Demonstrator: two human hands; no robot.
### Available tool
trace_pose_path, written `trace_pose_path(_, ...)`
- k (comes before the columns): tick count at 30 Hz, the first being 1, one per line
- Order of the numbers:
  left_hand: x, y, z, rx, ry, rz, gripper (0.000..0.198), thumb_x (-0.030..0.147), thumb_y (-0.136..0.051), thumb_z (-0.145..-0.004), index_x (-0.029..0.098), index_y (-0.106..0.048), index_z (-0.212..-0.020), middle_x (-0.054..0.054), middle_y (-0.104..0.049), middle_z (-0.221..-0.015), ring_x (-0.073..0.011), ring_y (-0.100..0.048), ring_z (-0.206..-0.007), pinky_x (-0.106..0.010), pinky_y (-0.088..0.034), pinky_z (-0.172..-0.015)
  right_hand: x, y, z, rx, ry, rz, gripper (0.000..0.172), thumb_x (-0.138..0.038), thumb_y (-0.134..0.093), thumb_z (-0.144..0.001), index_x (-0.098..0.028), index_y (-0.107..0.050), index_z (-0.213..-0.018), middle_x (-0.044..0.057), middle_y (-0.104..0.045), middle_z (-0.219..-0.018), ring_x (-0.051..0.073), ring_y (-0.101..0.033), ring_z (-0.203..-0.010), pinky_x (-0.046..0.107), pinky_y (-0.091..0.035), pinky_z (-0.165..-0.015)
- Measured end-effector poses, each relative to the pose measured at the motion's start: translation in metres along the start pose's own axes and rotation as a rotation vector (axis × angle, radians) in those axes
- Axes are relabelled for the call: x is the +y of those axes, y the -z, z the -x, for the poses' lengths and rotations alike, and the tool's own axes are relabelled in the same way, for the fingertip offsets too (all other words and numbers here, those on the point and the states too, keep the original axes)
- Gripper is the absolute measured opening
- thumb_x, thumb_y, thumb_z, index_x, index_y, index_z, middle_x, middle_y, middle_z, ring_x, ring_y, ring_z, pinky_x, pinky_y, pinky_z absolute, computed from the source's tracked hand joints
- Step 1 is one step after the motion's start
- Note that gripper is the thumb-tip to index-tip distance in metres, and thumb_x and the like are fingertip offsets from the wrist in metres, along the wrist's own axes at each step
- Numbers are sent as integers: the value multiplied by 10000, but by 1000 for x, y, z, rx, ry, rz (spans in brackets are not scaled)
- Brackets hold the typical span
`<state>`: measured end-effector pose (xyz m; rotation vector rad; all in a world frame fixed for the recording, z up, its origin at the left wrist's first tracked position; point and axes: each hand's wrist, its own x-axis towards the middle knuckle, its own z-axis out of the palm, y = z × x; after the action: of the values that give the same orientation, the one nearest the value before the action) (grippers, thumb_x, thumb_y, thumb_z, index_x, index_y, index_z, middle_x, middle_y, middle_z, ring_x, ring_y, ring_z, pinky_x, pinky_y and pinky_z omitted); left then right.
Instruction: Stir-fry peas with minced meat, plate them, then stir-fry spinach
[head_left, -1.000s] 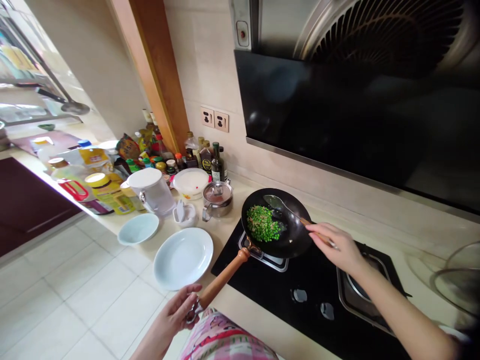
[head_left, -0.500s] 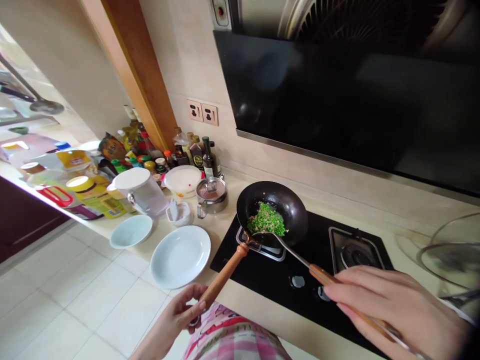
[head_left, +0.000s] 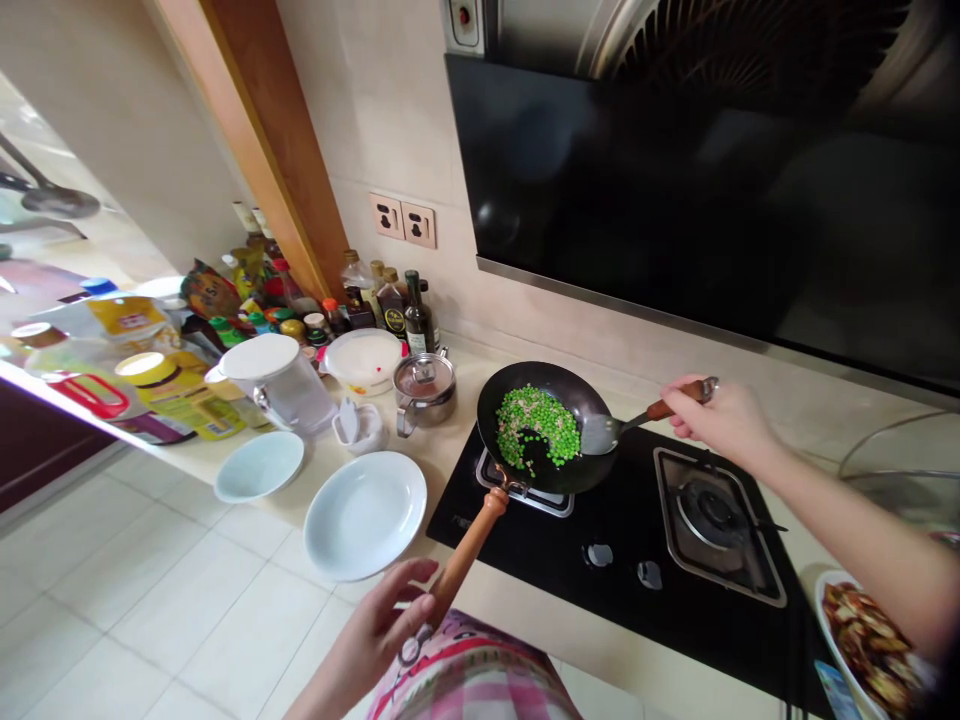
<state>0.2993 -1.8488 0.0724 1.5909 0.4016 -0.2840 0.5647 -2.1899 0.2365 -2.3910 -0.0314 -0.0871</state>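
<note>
left hand (head_left: 382, 625), low in the head view, is closed around the near end of a long wooden handle (head_left: 469, 548), with the thumb on top. that handle belongs to a black pan (head_left: 596, 405), which sits on the left burner of a black hob (head_left: 622, 535). the pan holds green peas (head_left: 540, 428) mixed with pale bits, heaped toward its left side.

right hand (head_left: 720, 415) reaches in from the right and grips the reddish grip of a metal spatula (head_left: 600, 433). the spatula's blade rests inside the pan at its right edge, just beside the peas. the right burner (head_left: 712, 510) is bare and lies below the right wrist.

the hob is set into a pale table (head_left: 457, 445). left of the pan, on the table, stand a small steel pot (head_left: 424, 390) with a lid, a white tub (head_left: 365, 360), a white lidded jug (head_left: 281, 380), an empty white plate (head_left: 365, 515) and a smaller pale bowl (head_left: 259, 466). dark sauce bottles (head_left: 409, 310) line the wall behind them, under a double socket (head_left: 403, 220). a dark range hood (head_left: 675, 180) fills the wall above the hob. at the lower right corner a white dish (head_left: 832, 625) of brown cooked food is partly cut off.
</note>
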Motion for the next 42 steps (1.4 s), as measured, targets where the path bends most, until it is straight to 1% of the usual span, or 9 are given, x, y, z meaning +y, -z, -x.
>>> trace_pose_path(3,-1,-9,-5,-38,-100,-93,472,503,-705,-731,259,-647,-1131,-115,-658,-1098,-275,-621,-915,-346,-524,-774,5,-29,11,-13,-198,-265,188,-350,-606,-793,-176,-660,-840,49,-675,-568,200,-668,-520,285,-543,-470)
trace_pose_path(5,-7,-14,-7,-3,-130,-138,567,446,-760,-686,284,-609,-1208,-104,-656,-1101,-262,-625,-861,-345,-522,-760,7,-33,22,-77,-113,-316,236,-377,-615,-803,-168,-674,-896,53,-697,-625,194,-689,-580,278,-566,-525)
trace_pose_path(9,-20,-18,-9,69,-121,-217,606,437,-748,-688,272,-584,-1248,-57,-678,-861,-223,-606,-680,-307,-510,-636,16,-1,13,-119,81,-109,277,-422,-661,-791,-191,-706,-938,39,-717,-685,175,-692,-609,256,-571,-562)
trace_pose_path(12,-25,-19,-9,73,-142,-283,491,459,-659,-770,253,-586,-1210,-47,-692,-857,-209,-620,-688,-279,-512,-645,35,11,-17,-62,-28,-156,248,-382,-705,-761,-171,-708,-890,40,-690,-599,158,-659,-531,230,-543,-492)
trace_pose_path(17,-28,-21,-7,66,-183,-344,483,464,-565,-844,225,-511,-1260,-79,-694,-1074,-213,-653,-864,-279,-526,-779,66,-31,-31,-69,-197,-472,325,-409,-701,-753,-129,-661,-913,74,-694,-600,191,-675,-553,294,-580,-540)
trace_pose_path(21,-31,-23,-8,69,-155,-313,490,477,-564,-841,228,-511,-1259,-80,-696,-1101,-226,-659,-930,-281,-525,-821,60,-36,-4,-262,58,-365,389,-491,-652,-794,-164,-675,-1003,92,-737,-810,219,-709,-717,349,-591,-706)
trace_pose_path(31,-21,-27,-8,113,-127,-234,525,484,-617,-794,211,-550,-1236,-106,-685,-1171,-249,-655,-1013,-287,-516,-864,54,-57,39,-297,1118,241,270,-144,-470,-911,-206,-663,-1089,102,-680,-1028,190,-655,-945,320,-557,-820)
trace_pose_path(38,-10,-27,-10,50,-120,-262,465,465,-591,-812,203,-543,-1193,-60,-693,-952,-199,-629,-789,-263,-502,-700,12,40,107,-386,1082,406,345,-133,-486,-864,-269,-640,-1141,64,-682,-1058,199,-660,-947,273,-566,-761)
trace_pose_path(42,-15,-25,-11,32,-159,-301,416,460,-559,-841,216,-530,-1176,-13,-625,-807,-164,-566,-675,-249,-459,-614,-12,35,139,-385,1010,415,318,-143,-542,-820,-281,-667,-1077,36,-692,-898,193,-656,-798,274,-545,-684)
